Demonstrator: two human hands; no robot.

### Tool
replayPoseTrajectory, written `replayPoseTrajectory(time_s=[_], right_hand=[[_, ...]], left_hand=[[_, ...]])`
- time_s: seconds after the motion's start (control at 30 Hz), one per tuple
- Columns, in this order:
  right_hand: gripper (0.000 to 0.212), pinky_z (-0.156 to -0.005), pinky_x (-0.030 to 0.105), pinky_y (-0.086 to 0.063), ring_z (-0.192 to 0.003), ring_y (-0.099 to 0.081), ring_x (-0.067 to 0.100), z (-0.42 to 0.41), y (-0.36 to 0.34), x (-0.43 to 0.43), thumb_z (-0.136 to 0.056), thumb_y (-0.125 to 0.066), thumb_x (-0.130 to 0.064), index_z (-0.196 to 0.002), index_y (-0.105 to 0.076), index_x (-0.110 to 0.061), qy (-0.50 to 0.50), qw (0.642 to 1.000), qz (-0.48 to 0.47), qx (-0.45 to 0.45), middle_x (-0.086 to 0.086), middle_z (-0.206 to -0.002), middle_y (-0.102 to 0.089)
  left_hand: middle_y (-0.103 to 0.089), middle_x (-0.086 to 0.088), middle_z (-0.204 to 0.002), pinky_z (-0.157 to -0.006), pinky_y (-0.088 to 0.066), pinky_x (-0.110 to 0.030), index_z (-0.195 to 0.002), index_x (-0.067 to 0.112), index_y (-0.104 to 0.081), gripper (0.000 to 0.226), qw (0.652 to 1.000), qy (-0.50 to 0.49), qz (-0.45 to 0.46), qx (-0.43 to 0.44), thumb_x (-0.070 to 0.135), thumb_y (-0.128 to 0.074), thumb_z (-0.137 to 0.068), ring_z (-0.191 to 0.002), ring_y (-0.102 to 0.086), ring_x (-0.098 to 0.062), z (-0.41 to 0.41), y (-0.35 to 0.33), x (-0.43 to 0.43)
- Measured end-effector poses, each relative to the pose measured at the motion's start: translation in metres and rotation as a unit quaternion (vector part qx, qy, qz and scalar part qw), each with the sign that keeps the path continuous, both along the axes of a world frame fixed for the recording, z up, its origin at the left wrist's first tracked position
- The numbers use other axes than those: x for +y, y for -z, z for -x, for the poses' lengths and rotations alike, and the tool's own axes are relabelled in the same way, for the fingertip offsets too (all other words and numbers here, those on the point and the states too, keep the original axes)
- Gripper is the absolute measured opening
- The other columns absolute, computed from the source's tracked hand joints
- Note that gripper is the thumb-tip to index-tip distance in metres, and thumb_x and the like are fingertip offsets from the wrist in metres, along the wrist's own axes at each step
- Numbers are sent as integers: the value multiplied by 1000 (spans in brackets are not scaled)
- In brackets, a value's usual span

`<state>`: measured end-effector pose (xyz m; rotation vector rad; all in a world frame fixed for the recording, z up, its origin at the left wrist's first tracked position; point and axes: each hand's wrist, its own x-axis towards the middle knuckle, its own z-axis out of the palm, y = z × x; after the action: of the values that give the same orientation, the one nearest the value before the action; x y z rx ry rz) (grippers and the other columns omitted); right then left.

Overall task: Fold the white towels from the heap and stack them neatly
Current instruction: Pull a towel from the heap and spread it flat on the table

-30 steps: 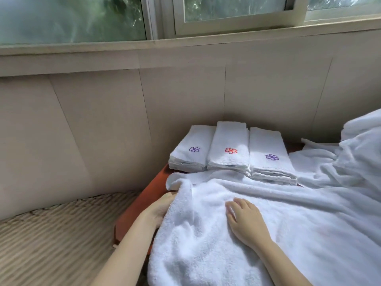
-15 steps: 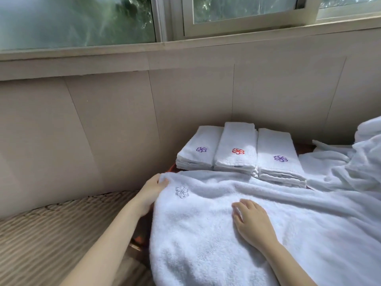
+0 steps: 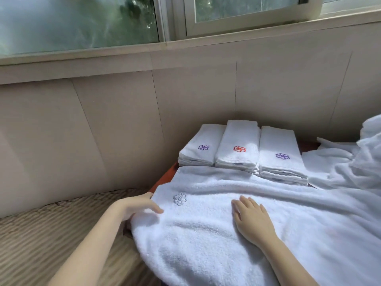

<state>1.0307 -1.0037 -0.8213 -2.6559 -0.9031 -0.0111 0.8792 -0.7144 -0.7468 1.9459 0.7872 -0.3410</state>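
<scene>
By the wall, 3 folded stacks [image 3: 240,149] are done. In front, one big towel [image 3: 206,244] lies spread, not yet folded: R hand [image 3: 251,217] flat on it, fingers straight; L hand [image 3: 136,207] at its left edge, can't tell if gripping. Heap [image 3: 354,162] on the right, plenty left
</scene>
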Motion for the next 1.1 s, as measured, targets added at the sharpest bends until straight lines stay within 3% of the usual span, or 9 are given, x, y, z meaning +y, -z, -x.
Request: replayPoseTrajectory(time_s=[0.13, 0.27, 0.37, 0.43, 0.5, 0.6, 0.77, 0.93, 1.1], right_hand=[[42, -118, 39, -9, -146, -11, 16, 2, -2, -2, -100, -26, -34, -142, -32, -32, 1, 1000, 8, 17, -7, -157, -19], [41, -117, 39, -10, -146, -13, 17, 6, -5, -4, -101, -27, -34, -141, -34, -31, 1, 1000, 11, 17, -6, -156, -22], [36, -115, 39, -16, -141, -22, 19, 12, -10, -8, -100, -29, -32, -134, -42, -28, 1, 1000, 19, 12, -3, -148, -34], [30, -108, 37, -26, -131, -36, 20, 16, -18, -12, -99, -33, -30, -123, -51, -27, -12, 999, 26, 16, -3, -133, -46], [30, -101, 33, -34, -122, -46, 19, 16, -29, -23, -98, -36, -30, -121, -55, -27, -17, 999, 17, 37, -4, -127, -53], [35, -99, 30, -38, -122, -50, 19, 9, -48, -58, -97, -43, -31, -130, -54, -25, 41, 997, -31, 61, -1, -133, -54], [35, -96, 33, -40, -123, -48, 27, -2, -57, -179, -96, -44, -25, -128, -55, -19, 248, 966, -55, 59, 7, -135, -52], [32, -92, 39, -41, -115, -49, 39, 11, -46, -303, -95, -43, -21, -123, -52, -7, 455, 887, -74, 27, 19, -126, -52], [33, -89, 37, -42, -111, -54, 34, 26, -21, -367, -90, -55, -22, -121, -58, -9, 451, 888, -84, 11, 12, -117, -63]], left_hand=[[-67, -6, -119, -92, -48, -36, -118, 11, -61, 61, 988, 123, 75, 62, 19, -78, -61, -111, -62, -23, 30, 0, 7], [-65, -4, -81, -66, -44, -23, -80, 6, -60, 28, 985, 105, -108, 87, 31, -68, -69, -69, -60, -15, 50, -1, 10], [-48, -4, -53, -45, -32, -21, -58, 9, -46, 34, 959, 61, -248, 120, 28, -66, -79, -44, -42, -13, 51, -8, 2], [-66, -9, -84, -64, -48, -26, -86, 5, -57, 28, 911, 32, -383, 147, 30, -66, -80, -76, -65, -19, 46, -12, -13], [-57, -8, -120, -80, -47, -35, -116, 11, -46, 40, 879, 6, -459, 125, 28, -61, -83, -110, -57, -26, 33, -12, -38], [-43, -6, -136, -93, -44, -38, -133, 17, -39, 45, 886, 58, -459, 13, 31, -52, -92, -123, -46, -26, -7, -3, -91], [-38, -1, -135, -98, -37, -36, -133, 24, -44, 41, 887, 229, -387, -101, 35, -48, -94, -128, -35, -23, -84, 21, -215], [-42, -2, -129, -100, -36, -36, -128, 24, -48, 36, 869, 305, -333, -202, 33, -45, -93, -124, -39, -24, -141, 45, -347], [-47, 5, -118, -93, -33, -38, -113, 32, -49, 28, 828, 264, -420, -263, 45, -37, -93, -117, -46, -19, -154, 71, -393]])
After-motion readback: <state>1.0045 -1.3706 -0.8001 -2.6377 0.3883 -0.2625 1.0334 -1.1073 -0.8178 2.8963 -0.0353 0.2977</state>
